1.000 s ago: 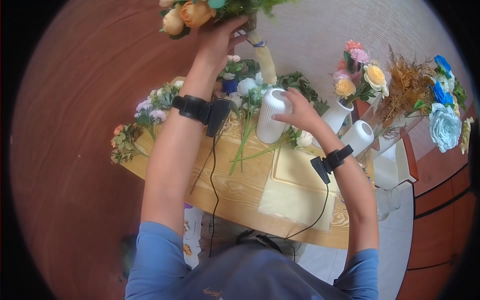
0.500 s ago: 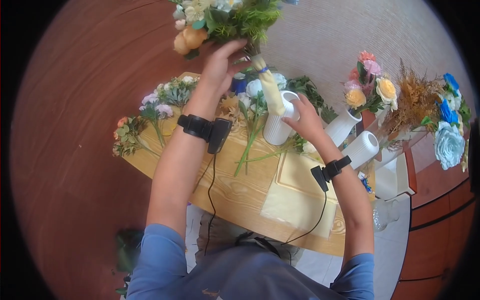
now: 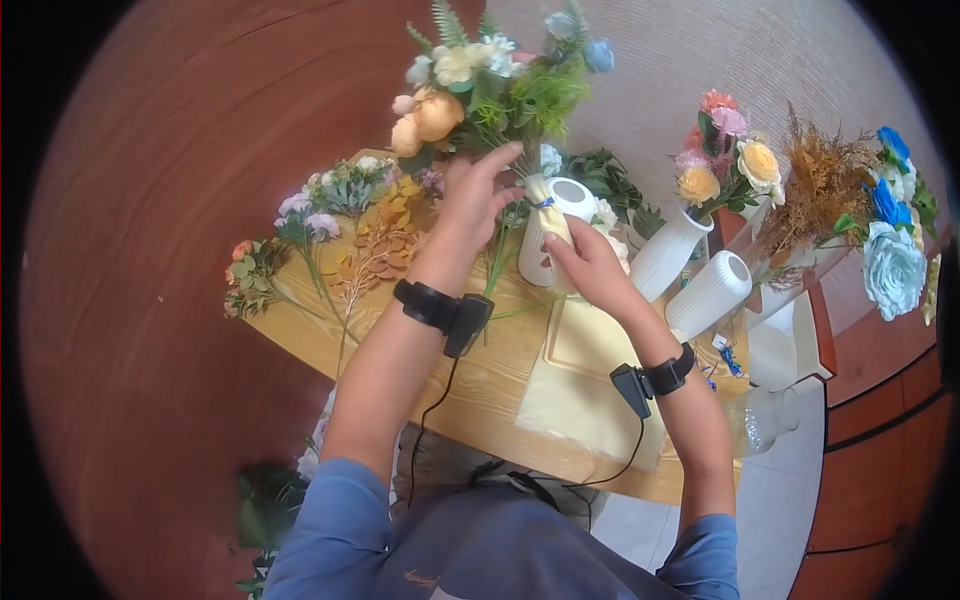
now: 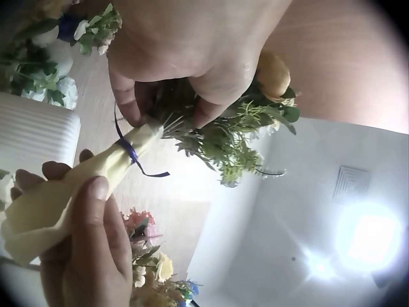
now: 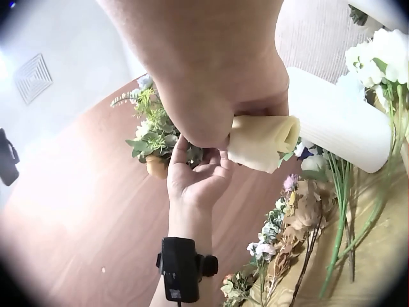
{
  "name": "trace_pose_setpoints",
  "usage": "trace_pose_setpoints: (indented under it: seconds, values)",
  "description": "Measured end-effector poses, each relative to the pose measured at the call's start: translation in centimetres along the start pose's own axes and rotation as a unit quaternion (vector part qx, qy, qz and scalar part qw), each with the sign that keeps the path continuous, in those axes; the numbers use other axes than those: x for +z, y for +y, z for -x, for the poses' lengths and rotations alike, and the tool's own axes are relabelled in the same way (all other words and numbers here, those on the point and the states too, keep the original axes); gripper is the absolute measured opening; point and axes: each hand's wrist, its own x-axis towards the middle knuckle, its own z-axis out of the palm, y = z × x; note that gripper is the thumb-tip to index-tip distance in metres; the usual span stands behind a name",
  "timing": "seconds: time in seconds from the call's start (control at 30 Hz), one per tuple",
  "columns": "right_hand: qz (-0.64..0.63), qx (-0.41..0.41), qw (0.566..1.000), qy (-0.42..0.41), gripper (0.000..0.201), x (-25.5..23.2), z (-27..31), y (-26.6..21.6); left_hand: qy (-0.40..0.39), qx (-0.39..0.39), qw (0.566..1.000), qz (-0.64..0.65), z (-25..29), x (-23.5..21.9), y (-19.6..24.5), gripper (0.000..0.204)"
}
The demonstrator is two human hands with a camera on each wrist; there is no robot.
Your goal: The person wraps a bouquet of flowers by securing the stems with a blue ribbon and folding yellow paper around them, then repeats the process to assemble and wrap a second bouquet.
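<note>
My left hand point(image 3: 478, 200) grips a mixed bouquet of peach, cream, white and pale blue flowers with feathery green leaves point(image 3: 490, 112), thumb and fingers closed round the stems just above their wrapping. My right hand point(image 3: 597, 268) grips the rolled cream sheet wrapping point(image 3: 553, 225) on the stem ends, the thumb pressed along it and the fingers behind. A thin dark-blue ribbon point(image 4: 127, 149) is tied round that wrapping, between my two hands, one loose end sticking out.

I hold the bouquet up off the light wooden table point(image 3: 465, 395), blooms tilted away to my left. The wrapped end is near a white ribbed cylindrical vase point(image 3: 535, 258); I cannot tell whether they touch. To the right stand a second white ribbed vase point(image 3: 708, 293) and a smooth white vase point(image 3: 668, 258) bearing coral, pink and yellow flowers point(image 3: 728, 160). Flat cream sheets point(image 3: 575, 405) lie on the table nearer my body. On my left lie a spray of yellow-brown leaves point(image 3: 388, 230) and stems with pale purple flowers point(image 3: 318, 226).
</note>
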Motion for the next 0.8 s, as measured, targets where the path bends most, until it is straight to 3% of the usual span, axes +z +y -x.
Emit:
trace_pose_setpoints:
  seconds: [0.07,0.1,0.17,0.43,0.57,0.67,0.73,0.8]
  values:
    - [-0.102,0.068,0.992,-0.015,0.031,0.2,0.7,0.1,-0.007,-0.009,1.0,-0.008,0.3,-0.1,-0.3,0.025]
    - [-0.103,0.066,0.992,-0.014,0.031,0.1,0.9,0.2,-0.029,-0.012,0.999,-0.006,0.4,0.0,-0.4,0.026]
    - [-0.235,0.098,0.967,-0.008,0.028,0.0,1.2,0.3,-0.054,-0.014,0.998,-0.006,0.4,0.2,-0.4,0.026]
    - [-0.333,0.13,0.934,-0.023,0.025,-1.1,1.6,-0.6,-0.098,-0.006,0.995,-0.036,0.6,1.5,-0.4,0.026]
    - [-0.372,0.121,0.92,-0.01,0.025,-1.3,2.3,-0.9,-0.072,0.002,0.995,-0.073,1.1,1.4,-1.0,0.027]
    - [-0.37,0.128,0.92,0.0,0.025,-1.3,2.5,-1.0,-0.069,-0.039,0.985,-0.151,1.7,1.1,-1.0,0.022]
    - [-0.372,0.128,0.92,0.003,0.025,-1.3,2.5,-0.8,-0.197,-0.071,0.94,-0.27,1.9,0.8,-1.0,0.011]
    - [-0.374,0.129,0.918,0.001,0.025,-1.2,2.6,-0.6,-0.22,-0.058,0.925,-0.305,2.1,0.3,-1.6,0.011]
